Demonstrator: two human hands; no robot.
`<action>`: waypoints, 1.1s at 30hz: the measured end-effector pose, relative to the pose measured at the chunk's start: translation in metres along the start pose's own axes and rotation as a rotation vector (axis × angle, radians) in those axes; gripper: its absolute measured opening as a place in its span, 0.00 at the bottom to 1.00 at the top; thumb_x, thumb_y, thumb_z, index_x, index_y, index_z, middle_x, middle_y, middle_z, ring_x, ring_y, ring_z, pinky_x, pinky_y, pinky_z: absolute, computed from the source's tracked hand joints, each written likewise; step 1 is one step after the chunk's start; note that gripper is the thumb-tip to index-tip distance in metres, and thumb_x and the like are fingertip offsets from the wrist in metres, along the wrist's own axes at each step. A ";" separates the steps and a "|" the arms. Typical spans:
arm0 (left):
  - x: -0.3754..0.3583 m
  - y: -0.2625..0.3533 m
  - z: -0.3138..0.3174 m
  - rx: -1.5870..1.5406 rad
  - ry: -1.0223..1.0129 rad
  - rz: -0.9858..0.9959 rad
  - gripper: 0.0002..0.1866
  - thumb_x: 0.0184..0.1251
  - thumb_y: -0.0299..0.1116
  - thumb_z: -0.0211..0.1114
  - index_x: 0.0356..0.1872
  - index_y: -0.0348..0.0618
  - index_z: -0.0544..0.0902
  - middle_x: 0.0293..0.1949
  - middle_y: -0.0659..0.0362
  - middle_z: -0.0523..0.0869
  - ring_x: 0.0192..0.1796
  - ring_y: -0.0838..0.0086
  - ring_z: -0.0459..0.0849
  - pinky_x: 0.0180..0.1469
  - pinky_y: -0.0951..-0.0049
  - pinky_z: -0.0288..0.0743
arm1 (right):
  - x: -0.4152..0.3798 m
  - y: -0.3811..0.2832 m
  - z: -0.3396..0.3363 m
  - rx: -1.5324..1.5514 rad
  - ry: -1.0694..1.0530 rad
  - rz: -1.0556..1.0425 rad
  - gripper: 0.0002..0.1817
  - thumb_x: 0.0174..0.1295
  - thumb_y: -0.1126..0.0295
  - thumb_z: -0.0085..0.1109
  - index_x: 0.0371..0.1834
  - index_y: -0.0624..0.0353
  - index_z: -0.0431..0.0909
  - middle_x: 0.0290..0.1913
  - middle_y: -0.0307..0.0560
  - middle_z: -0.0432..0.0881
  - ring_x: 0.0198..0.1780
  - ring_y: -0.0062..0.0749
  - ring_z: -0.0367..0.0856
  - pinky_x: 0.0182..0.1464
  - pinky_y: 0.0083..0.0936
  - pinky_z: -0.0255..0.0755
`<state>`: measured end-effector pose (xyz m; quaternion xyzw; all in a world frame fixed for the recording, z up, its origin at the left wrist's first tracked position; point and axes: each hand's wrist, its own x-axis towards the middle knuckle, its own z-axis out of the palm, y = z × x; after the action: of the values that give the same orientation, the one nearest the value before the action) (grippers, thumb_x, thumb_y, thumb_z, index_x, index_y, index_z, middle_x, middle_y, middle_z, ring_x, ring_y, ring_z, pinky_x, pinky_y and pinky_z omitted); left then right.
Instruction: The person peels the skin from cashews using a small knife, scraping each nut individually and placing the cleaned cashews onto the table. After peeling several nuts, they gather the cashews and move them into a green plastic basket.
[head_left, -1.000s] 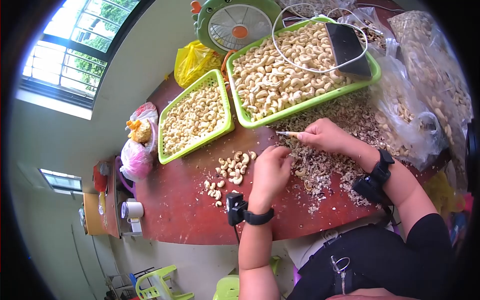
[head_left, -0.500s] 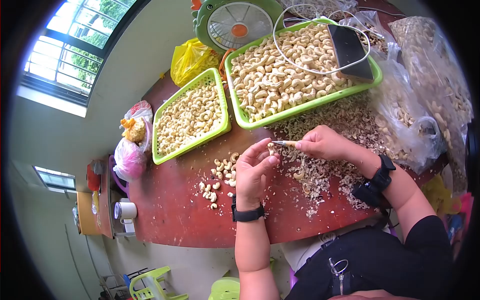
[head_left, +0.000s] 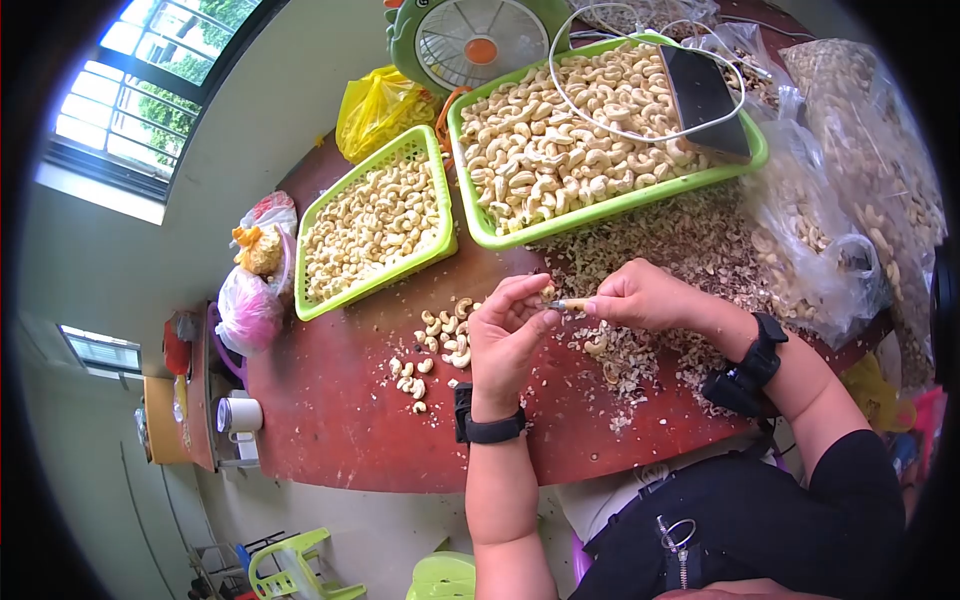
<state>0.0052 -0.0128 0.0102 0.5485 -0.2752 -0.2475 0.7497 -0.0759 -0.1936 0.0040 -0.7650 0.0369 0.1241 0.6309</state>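
Note:
My left hand [head_left: 512, 340] pinches a cashew [head_left: 547, 292] between thumb and fingertips, and the fingers partly cover it. In my right hand [head_left: 638, 296] is a small knife [head_left: 570, 304] with a light handle, its blade tip against the cashew. Left of my left hand lies a loose group of cashews [head_left: 455, 340] on the red table [head_left: 350, 420]. Shell and skin scraps [head_left: 640, 360] spread beneath and beyond my right hand.
Beyond my hands stand a large green basket [head_left: 610, 213] of cashews, with a phone [head_left: 703, 100] and white cable on it, and a smaller green basket [head_left: 380, 272]. A fan [head_left: 480, 45], a yellow bag [head_left: 385, 112] and clear bags [head_left: 810, 230] surround them.
The knife tip has moved down and left onto the cashew, and my right hand has come slightly closer to my left. The view has shifted slightly.

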 end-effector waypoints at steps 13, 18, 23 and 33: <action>-0.003 0.009 0.002 0.039 0.068 -0.329 0.15 0.51 0.22 0.63 0.42 0.31 0.74 0.30 0.58 0.81 0.29 0.81 0.79 0.30 0.84 0.75 | -0.003 -0.004 -0.005 -0.260 0.115 0.024 0.23 0.53 0.52 0.54 0.15 0.63 0.76 0.09 0.39 0.67 0.13 0.20 0.62 0.18 0.22 0.59; -0.004 0.007 -0.004 -0.101 0.044 -0.384 0.13 0.52 0.19 0.60 0.41 0.30 0.74 0.32 0.54 0.81 0.30 0.77 0.80 0.33 0.82 0.76 | -0.006 -0.007 -0.004 -0.174 0.081 0.073 0.22 0.54 0.52 0.54 0.17 0.63 0.77 0.09 0.39 0.67 0.13 0.19 0.62 0.18 0.22 0.59; -0.003 0.007 0.001 -0.084 0.036 -0.284 0.16 0.49 0.17 0.62 0.42 0.31 0.74 0.32 0.56 0.81 0.31 0.80 0.79 0.31 0.85 0.74 | -0.006 -0.008 -0.001 -0.186 0.046 0.059 0.22 0.54 0.52 0.54 0.20 0.63 0.78 0.09 0.39 0.68 0.14 0.18 0.62 0.18 0.22 0.59; -0.002 0.005 -0.012 -0.033 0.001 -0.487 0.13 0.49 0.21 0.64 0.37 0.33 0.75 0.29 0.56 0.81 0.27 0.80 0.79 0.29 0.84 0.73 | -0.007 -0.012 0.000 -0.264 0.073 0.144 0.21 0.54 0.55 0.54 0.16 0.62 0.75 0.08 0.33 0.64 0.13 0.14 0.59 0.16 0.19 0.55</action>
<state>0.0120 -0.0021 0.0118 0.5865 -0.1306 -0.4252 0.6769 -0.0798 -0.1917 0.0168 -0.8406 0.0978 0.1448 0.5127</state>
